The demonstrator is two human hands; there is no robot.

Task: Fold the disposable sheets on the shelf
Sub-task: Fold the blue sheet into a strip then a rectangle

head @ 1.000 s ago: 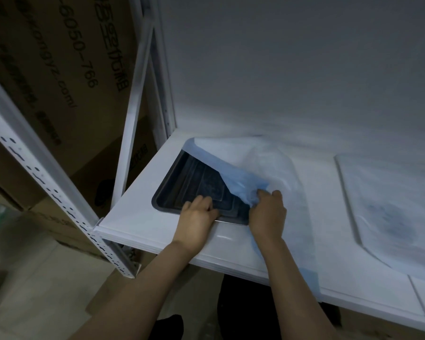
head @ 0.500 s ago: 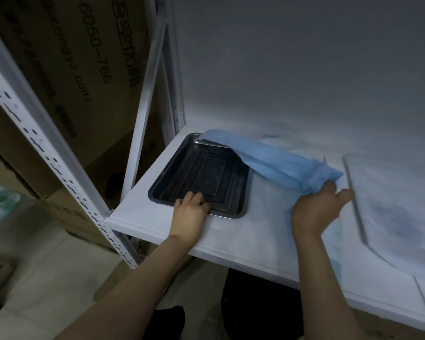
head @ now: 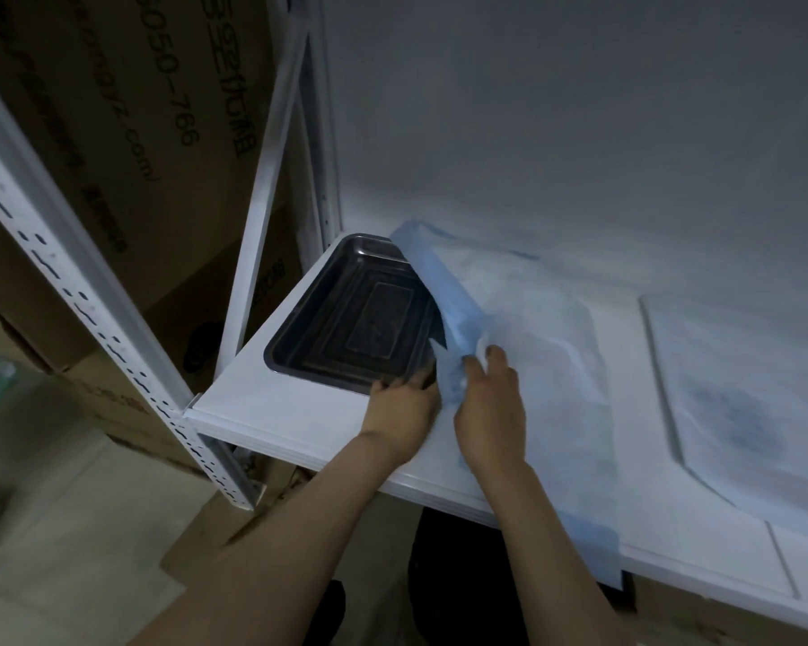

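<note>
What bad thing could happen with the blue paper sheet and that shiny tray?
The blue sheet hangs over the shelf front edge, so it might slide off if the right hand lets go. The sheet's far corner lies over the metal tray, so pulling could snag there or nudge the tray. It looks thin, so a hard pinch and tug might tear it.

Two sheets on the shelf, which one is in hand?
The blue disposable sheet beside the dark metal tray; the right hand pinches its edge. The pale sheet far right lies flat, untouched.
</note>
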